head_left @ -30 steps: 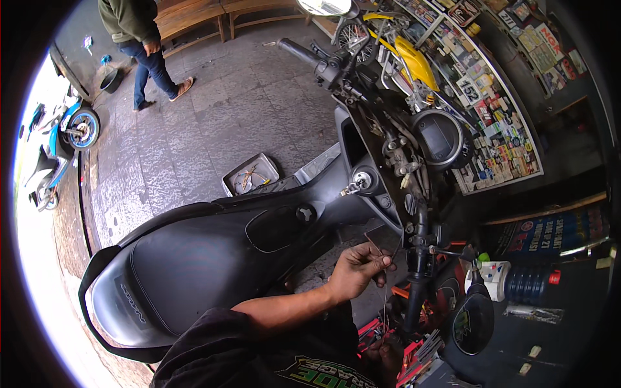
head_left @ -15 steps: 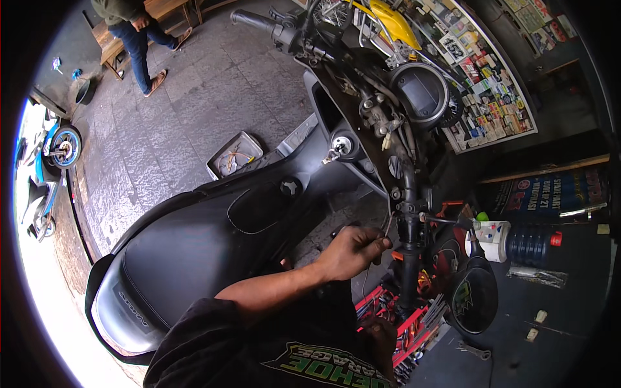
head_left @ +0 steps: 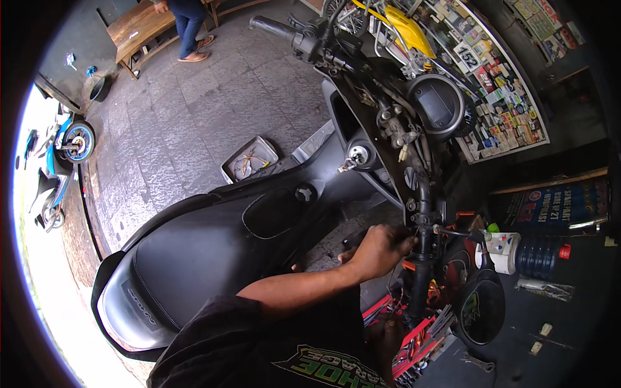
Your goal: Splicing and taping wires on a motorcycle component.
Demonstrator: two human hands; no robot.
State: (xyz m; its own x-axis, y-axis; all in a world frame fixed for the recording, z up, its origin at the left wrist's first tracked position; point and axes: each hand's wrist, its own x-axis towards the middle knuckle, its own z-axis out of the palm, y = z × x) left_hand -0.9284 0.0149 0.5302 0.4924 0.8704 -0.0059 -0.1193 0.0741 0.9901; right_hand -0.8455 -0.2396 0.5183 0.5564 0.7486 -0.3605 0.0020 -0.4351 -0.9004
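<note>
My left hand [head_left: 383, 251] is raised against the near part of the scooter's handlebar [head_left: 422, 223], fingers pinched together. A thin cable runs by these fingers, and its upper end is hidden behind them. Lower down, in shadow between my shirt and the red tool tray [head_left: 414, 349], is my right hand [head_left: 387, 331]; its fingers are too dark to make out. The black scooter [head_left: 194, 271] stands on my left, its key [head_left: 349, 161] in the ignition and its round display [head_left: 436, 107] turned outward beyond the bars.
A mirror [head_left: 479, 310] juts from the near handlebar. Past the seat, a metal tray [head_left: 249, 158] holds loose wires on the tiled floor. A wrench [head_left: 477, 362] lies at lower right, near a large bottle [head_left: 542, 253]. A person [head_left: 189, 29] stands by a wooden bench [head_left: 139, 29].
My left hand has moved up against the handlebar, covering more of the thin cable. The view has shifted, so the scooter sits further right. The person at the bench has changed stance.
</note>
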